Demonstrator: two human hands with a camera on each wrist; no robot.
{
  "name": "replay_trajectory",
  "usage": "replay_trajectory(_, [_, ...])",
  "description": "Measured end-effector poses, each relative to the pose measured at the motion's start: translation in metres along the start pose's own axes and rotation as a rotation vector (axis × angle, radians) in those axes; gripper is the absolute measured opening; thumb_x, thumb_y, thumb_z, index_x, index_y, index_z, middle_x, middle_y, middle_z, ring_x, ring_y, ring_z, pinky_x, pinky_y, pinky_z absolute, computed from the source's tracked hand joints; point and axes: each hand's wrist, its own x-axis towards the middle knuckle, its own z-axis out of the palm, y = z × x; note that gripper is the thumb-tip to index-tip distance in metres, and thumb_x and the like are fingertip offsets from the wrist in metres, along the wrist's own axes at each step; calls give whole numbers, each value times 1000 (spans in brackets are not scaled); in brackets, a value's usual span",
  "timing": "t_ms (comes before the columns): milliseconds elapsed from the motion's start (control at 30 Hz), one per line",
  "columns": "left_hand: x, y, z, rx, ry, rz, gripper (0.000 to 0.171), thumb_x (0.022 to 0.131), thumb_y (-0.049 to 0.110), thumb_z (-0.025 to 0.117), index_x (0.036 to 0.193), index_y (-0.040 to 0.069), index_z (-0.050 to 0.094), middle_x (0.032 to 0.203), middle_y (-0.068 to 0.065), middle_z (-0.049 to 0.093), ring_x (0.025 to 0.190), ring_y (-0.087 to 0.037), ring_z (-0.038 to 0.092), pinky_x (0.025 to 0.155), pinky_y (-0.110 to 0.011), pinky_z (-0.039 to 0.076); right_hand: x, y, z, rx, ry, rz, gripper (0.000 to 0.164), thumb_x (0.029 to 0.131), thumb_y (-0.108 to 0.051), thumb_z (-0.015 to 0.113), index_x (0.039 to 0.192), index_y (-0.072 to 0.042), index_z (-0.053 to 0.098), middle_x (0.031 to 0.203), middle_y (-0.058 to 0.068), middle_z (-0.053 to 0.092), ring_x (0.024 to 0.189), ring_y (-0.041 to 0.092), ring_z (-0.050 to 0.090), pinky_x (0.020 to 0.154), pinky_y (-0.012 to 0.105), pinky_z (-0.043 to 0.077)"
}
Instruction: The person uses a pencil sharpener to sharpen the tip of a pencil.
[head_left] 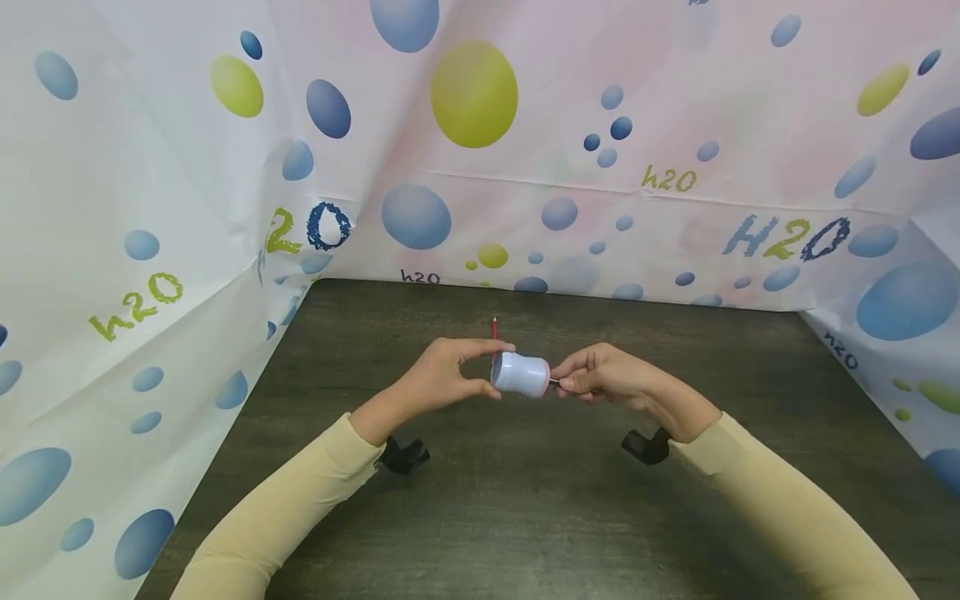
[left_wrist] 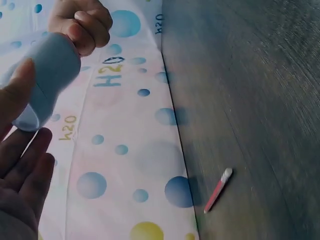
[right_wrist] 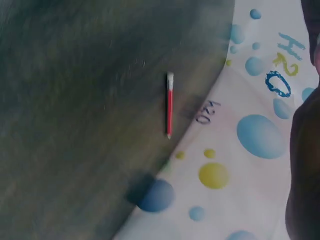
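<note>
A light-blue, narrow-waisted cylinder (head_left: 521, 375) is held sideways above the table. My left hand (head_left: 438, 375) grips its left end between thumb and fingers; the left wrist view shows the cylinder (left_wrist: 55, 65) tilted, with a see-through rim near those fingers. At the opposite end, my right hand (head_left: 611, 377) pinches a thin dark piece (head_left: 554, 382) that sticks out; its kind is mostly hidden by the fingers. Behind the hands, a red pencil (head_left: 494, 327) with a white end lies on the table. Only an edge of the right hand (right_wrist: 306, 160) enters the right wrist view.
The dark wood-grain table (head_left: 510, 508) runs back to a white sheet (head_left: 585, 50) printed with blue and green dots, which also hangs along the left and right sides. Black wrist mounts (head_left: 405, 457) sit under both forearms.
</note>
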Motion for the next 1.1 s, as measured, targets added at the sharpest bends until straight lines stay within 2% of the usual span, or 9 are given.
replay_trajectory(167, [3,-4,1,-306,-65,-49,81,85,14,84,153,6,42,159,-17,47,145,-36,49,116,-52,47,-4,2,4,-162,144,-121,36,101,-8,62,129,14,63,101,7,80,80,0,64,73,21,57])
replay_trajectory(267, [6,-8,0,-446,-87,-195,88,91,46,76,157,5,35,158,-21,46,143,-37,51,114,-50,50,-7,3,12,-339,276,-216,30,100,-8,63,125,8,69,113,21,77,86,1,69,75,24,60])
replay_trajectory(367, [8,-12,1,-492,-124,-343,102,85,76,60,152,1,45,141,-26,62,124,-35,67,104,-50,57,-9,5,19,-515,403,-297,25,98,-7,66,120,1,74,115,22,76,85,4,69,69,24,57])
replay_trajectory(433, [9,-13,1,-513,-156,-420,96,90,76,52,146,-2,53,129,-27,69,110,-32,74,100,-52,59,-9,7,22,-595,457,-360,23,96,-4,68,117,-1,76,112,20,77,76,5,65,62,22,52])
replay_trajectory(533, [10,-13,3,-523,-182,-480,70,103,55,54,140,-4,58,121,-27,72,96,-23,77,98,-54,58,-8,9,27,-697,499,-482,22,92,3,70,112,0,78,103,18,79,66,6,60,57,21,47])
replay_trajectory(633, [11,-13,6,-499,-175,-493,53,105,33,59,140,-6,57,123,-28,72,97,-22,77,98,-53,59,-6,11,31,-798,527,-591,21,88,8,72,106,1,79,95,16,80,64,14,64,55,22,48])
replay_trajectory(767, [9,-14,9,-482,-155,-465,54,103,21,64,145,-10,50,133,-28,67,116,-32,72,102,-50,58,-3,10,35,-878,554,-628,20,86,10,72,102,1,80,90,15,80,71,22,71,57,24,50])
replay_trajectory(1000, [3,-16,11,-420,-94,-404,55,98,17,70,144,-8,52,133,-27,67,122,-36,69,97,-42,62,-2,5,38,-805,497,-472,19,90,7,69,106,3,79,99,19,80,71,19,72,56,21,43])
replay_trajectory(1100, [2,-17,13,-362,-64,-344,56,95,17,74,143,-6,55,128,-25,70,116,-33,72,90,-37,64,-2,7,35,-681,425,-371,20,94,4,66,111,5,77,101,21,79,78,23,74,62,24,53])
